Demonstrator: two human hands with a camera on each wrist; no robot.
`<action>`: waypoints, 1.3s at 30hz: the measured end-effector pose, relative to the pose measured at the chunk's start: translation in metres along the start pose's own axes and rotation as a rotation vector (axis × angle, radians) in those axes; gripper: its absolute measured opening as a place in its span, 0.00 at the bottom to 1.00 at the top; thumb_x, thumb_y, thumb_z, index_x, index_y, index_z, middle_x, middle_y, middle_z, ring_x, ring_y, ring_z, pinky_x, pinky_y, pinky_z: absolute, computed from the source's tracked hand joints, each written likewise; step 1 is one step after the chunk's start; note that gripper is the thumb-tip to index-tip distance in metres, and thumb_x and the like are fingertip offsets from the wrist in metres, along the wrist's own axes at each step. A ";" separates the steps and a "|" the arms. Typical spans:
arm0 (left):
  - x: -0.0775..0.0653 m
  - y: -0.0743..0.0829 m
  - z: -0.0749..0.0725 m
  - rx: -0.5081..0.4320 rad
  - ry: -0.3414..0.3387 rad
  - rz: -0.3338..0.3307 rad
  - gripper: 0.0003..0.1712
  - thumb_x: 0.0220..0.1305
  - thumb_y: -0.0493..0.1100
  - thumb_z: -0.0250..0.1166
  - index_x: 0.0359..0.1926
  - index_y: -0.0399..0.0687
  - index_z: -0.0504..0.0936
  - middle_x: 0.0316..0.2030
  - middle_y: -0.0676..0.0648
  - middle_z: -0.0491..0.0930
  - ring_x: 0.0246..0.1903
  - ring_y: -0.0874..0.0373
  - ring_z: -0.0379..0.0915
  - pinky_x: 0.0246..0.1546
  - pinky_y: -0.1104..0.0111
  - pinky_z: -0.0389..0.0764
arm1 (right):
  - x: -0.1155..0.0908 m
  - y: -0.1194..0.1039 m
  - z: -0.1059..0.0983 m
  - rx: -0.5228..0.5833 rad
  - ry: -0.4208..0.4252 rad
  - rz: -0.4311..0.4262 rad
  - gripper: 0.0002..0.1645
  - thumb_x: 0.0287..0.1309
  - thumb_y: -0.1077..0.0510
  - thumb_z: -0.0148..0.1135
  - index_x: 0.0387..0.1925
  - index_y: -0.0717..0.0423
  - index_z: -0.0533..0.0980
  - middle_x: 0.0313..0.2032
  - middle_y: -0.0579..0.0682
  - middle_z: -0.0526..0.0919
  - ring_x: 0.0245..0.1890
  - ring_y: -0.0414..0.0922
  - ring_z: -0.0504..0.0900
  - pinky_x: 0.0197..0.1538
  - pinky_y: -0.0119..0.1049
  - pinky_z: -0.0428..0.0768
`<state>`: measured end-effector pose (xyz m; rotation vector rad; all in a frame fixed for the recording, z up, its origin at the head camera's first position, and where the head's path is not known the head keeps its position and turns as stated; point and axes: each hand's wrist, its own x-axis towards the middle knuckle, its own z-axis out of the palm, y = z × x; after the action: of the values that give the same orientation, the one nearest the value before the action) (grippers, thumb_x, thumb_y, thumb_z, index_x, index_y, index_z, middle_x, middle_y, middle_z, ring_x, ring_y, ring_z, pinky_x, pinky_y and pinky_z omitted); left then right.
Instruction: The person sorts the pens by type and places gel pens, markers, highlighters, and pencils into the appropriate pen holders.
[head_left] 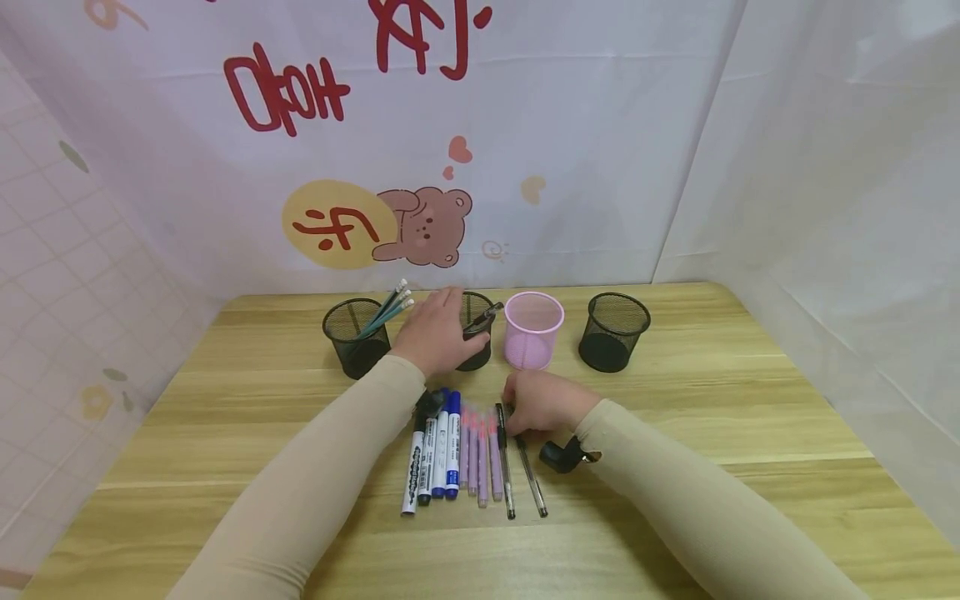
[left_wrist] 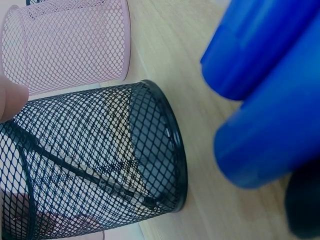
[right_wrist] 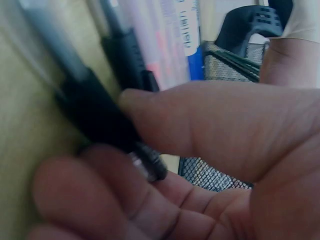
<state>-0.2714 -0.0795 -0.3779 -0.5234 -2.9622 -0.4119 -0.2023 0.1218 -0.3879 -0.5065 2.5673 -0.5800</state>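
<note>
My left hand (head_left: pixel 435 333) is at the second black mesh cup (head_left: pixel 476 360), thumb apart from the other fingers. A clear-barrelled pen with a black cap (head_left: pixel 486 317) leans in that cup, its lower end near the base in the left wrist view; the left thumb (left_wrist: pixel 12 99) is beside the cup's mouth. On the table my right hand (head_left: pixel 551 400) pinches the black-capped end of another clear pen (head_left: pixel 534 485) between thumb and fingers. A similar capped pen (head_left: pixel 507 475) lies just left of it.
Left of the pens lie several pink pens (head_left: pixel 482 467) and several black and blue markers (head_left: pixel 453 450). Behind stand a black mesh cup (head_left: pixel 363 358) with pencils (head_left: pixel 390 312), a pink mesh cup (head_left: pixel 531 346) and another black mesh cup (head_left: pixel 607 354). A printed cloth (head_left: pixel 585 150) hangs behind.
</note>
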 end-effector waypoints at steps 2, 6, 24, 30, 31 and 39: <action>0.000 0.000 0.000 0.000 0.002 0.001 0.54 0.67 0.71 0.62 0.80 0.42 0.60 0.79 0.40 0.63 0.79 0.44 0.57 0.80 0.48 0.60 | 0.000 -0.001 0.001 0.025 -0.002 0.012 0.17 0.50 0.62 0.76 0.41 0.60 0.80 0.26 0.48 0.84 0.20 0.41 0.81 0.26 0.33 0.79; 0.000 0.001 0.001 0.007 -0.002 -0.004 0.55 0.68 0.72 0.61 0.81 0.42 0.59 0.79 0.40 0.63 0.80 0.44 0.57 0.80 0.48 0.60 | 0.000 -0.004 0.001 0.030 -0.016 0.022 0.12 0.50 0.65 0.74 0.37 0.59 0.79 0.25 0.49 0.83 0.16 0.41 0.79 0.22 0.33 0.78; -0.001 -0.001 0.002 0.012 0.003 0.004 0.55 0.67 0.72 0.61 0.80 0.41 0.60 0.78 0.40 0.64 0.79 0.44 0.58 0.80 0.48 0.60 | -0.001 -0.010 0.004 0.046 -0.028 0.065 0.14 0.51 0.69 0.69 0.42 0.62 0.78 0.28 0.51 0.84 0.16 0.43 0.82 0.22 0.33 0.79; -0.001 -0.001 0.002 0.013 0.002 0.002 0.55 0.67 0.72 0.61 0.80 0.42 0.59 0.79 0.40 0.64 0.79 0.44 0.58 0.80 0.48 0.60 | -0.003 -0.011 0.004 0.057 -0.030 0.076 0.16 0.52 0.69 0.69 0.44 0.64 0.79 0.30 0.52 0.83 0.17 0.44 0.82 0.21 0.34 0.79; 0.000 -0.001 0.002 0.012 0.002 0.003 0.55 0.67 0.72 0.61 0.80 0.42 0.59 0.79 0.40 0.63 0.79 0.44 0.58 0.80 0.48 0.60 | -0.003 -0.012 0.004 0.056 -0.032 0.078 0.16 0.52 0.69 0.69 0.45 0.64 0.79 0.30 0.52 0.83 0.17 0.44 0.82 0.21 0.33 0.79; -0.002 0.001 -0.001 0.001 0.005 0.013 0.54 0.67 0.70 0.62 0.79 0.39 0.61 0.76 0.39 0.66 0.78 0.44 0.61 0.79 0.49 0.63 | -0.005 -0.013 0.005 0.036 -0.028 0.064 0.10 0.51 0.69 0.67 0.37 0.61 0.77 0.25 0.51 0.82 0.14 0.42 0.80 0.19 0.32 0.77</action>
<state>-0.2694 -0.0796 -0.3773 -0.5411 -2.9526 -0.4091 -0.1928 0.1118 -0.3840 -0.4156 2.5315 -0.5914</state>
